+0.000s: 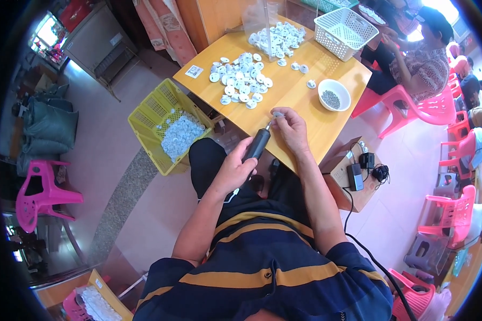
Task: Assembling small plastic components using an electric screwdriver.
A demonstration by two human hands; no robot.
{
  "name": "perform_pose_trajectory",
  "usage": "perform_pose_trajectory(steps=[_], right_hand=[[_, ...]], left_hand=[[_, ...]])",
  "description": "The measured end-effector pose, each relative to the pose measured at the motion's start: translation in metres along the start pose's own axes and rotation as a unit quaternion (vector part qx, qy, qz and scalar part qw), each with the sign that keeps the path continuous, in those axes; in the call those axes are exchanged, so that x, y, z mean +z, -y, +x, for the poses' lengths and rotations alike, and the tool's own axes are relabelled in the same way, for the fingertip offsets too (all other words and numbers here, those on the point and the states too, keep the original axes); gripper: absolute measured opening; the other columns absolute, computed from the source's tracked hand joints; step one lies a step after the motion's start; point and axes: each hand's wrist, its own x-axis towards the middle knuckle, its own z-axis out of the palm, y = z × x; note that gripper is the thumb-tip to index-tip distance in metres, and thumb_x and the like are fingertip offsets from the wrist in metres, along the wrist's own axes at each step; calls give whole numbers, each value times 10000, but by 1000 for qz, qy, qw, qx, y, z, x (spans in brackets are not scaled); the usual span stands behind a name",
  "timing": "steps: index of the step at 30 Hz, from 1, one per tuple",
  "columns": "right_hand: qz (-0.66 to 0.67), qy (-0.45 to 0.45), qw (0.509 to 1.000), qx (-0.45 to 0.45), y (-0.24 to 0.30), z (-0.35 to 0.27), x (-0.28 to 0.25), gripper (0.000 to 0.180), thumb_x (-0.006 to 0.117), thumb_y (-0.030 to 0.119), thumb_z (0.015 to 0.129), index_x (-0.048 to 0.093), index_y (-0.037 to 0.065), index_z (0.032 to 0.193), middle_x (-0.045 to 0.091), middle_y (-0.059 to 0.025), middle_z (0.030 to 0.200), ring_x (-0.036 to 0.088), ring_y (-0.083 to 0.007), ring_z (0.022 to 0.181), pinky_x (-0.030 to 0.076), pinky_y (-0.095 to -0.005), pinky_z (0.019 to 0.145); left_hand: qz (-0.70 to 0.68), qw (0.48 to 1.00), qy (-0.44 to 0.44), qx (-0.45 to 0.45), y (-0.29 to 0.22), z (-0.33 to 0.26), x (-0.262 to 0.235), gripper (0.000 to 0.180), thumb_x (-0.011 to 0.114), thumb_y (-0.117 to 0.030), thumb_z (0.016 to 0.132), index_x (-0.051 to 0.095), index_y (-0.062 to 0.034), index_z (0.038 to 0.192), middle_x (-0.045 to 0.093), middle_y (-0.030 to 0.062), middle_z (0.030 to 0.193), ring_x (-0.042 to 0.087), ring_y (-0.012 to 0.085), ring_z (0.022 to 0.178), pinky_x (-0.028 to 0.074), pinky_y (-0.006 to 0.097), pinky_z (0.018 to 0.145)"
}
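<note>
My left hand [233, 170] is wrapped round a black electric screwdriver [258, 142], its tip pointing up and away from me. At the near edge of the table, my right hand [291, 131] pinches a small white plastic part [278, 114] between thumb and fingers. The screwdriver's tip is close to that part; whether they touch, I cannot tell. A loose pile of white round parts [245, 80] lies just beyond both hands on the wooden table [284, 96]. To the right stands a white bowl [341, 87] of small metal screws [331, 99].
A yellow crate [144, 125] with whitish parts [182, 136] stands at the table's left. A white basket [345, 32] and another heap of parts [277, 38] are at the back. A cardboard box [353, 192] carries adapters and cables. A person [420, 64] sits at right.
</note>
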Motion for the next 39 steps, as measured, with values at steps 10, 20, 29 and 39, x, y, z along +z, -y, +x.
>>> perform_pose_trajectory(steps=[10, 20, 29, 39], right_hand=[[-6, 23, 1000, -3, -2, 1, -4, 181, 568, 74, 1000, 686, 7, 1120, 693, -27, 913, 651, -79, 777, 544, -229, 720], [-17, 40, 999, 19, 1, 0, -4, 187, 569, 99, 1023, 653, -10, 1149, 680, -36, 1022, 653, -97, 829, 544, -237, 754], [-14, 24, 1000, 7, 2, 0, -3, 208, 557, 47, 960, 688, -8, 1113, 701, -43, 924, 646, -88, 750, 547, -244, 709], [-11, 30, 999, 11, 4, 1, -5, 284, 481, 102, 962, 689, -6, 1124, 717, -62, 983, 684, -125, 784, 566, -260, 732]], left_hand=[[-17, 999, 20, -40, -6, -1, -4, 556, 519, -50, 912, 418, -36, 1459, 629, 95, 1006, 612, 126, 728, 528, 266, 629], [-39, 996, 37, -65, -14, 0, -8, 552, 522, -61, 903, 427, -37, 1446, 630, 101, 1019, 621, 128, 732, 539, 267, 624], [-4, 998, 43, -51, -10, 5, -14, 553, 523, -47, 899, 423, -20, 1442, 629, 97, 1011, 624, 127, 720, 536, 259, 614], [13, 998, 44, -49, -13, 9, -14, 553, 528, -42, 892, 424, -17, 1435, 620, 92, 993, 610, 127, 711, 522, 261, 624]])
